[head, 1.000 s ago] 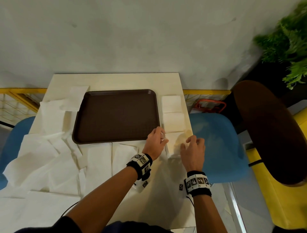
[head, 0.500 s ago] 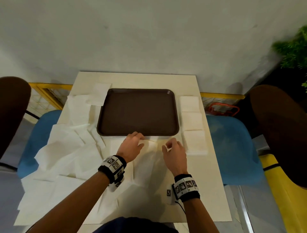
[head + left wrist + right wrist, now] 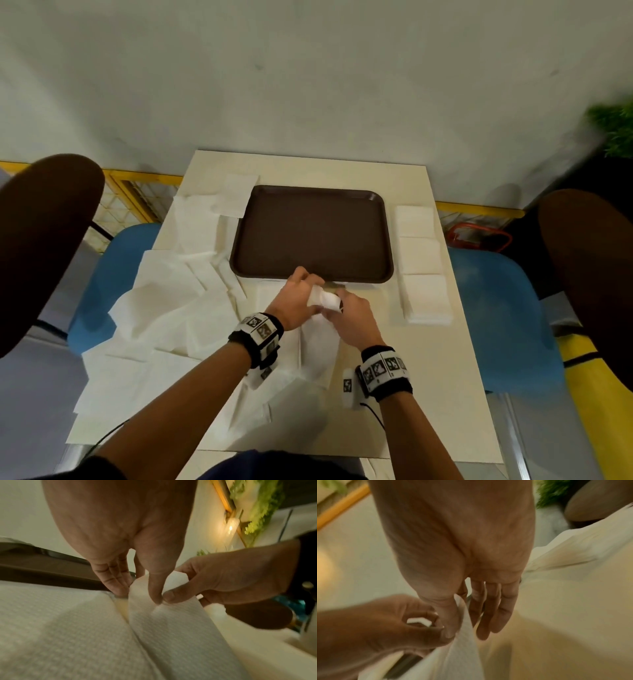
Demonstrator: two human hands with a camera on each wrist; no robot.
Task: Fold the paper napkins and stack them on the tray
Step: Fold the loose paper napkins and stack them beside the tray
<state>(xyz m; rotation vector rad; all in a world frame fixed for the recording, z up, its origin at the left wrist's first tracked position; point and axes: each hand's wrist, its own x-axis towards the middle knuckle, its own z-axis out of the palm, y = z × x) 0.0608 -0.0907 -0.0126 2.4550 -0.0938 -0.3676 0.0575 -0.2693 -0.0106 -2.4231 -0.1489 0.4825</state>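
A dark brown tray (image 3: 310, 233) lies bare at the table's middle. Just in front of its near rim, my left hand (image 3: 301, 296) and right hand (image 3: 349, 313) meet on one white paper napkin (image 3: 320, 329). Both pinch its far edge and lift it off the table. In the left wrist view my left thumb (image 3: 154, 588) and fingers hold the napkin (image 3: 171, 622), and my right hand (image 3: 223, 582) pinches the same edge. The right wrist view shows the napkin (image 3: 462, 649) hanging between the right thumb (image 3: 450, 618) and fingers.
Three folded napkins (image 3: 419, 263) lie in a row right of the tray. A heap of unfolded napkins (image 3: 171, 298) covers the table's left side. Blue chairs (image 3: 496, 308) stand on both sides, brown chair backs (image 3: 589, 267) beyond them. The wall is close behind the table.
My hands moved left from the folded napkins at the right edge to the front of the tray. They came together and picked up the far edge of a fresh napkin.
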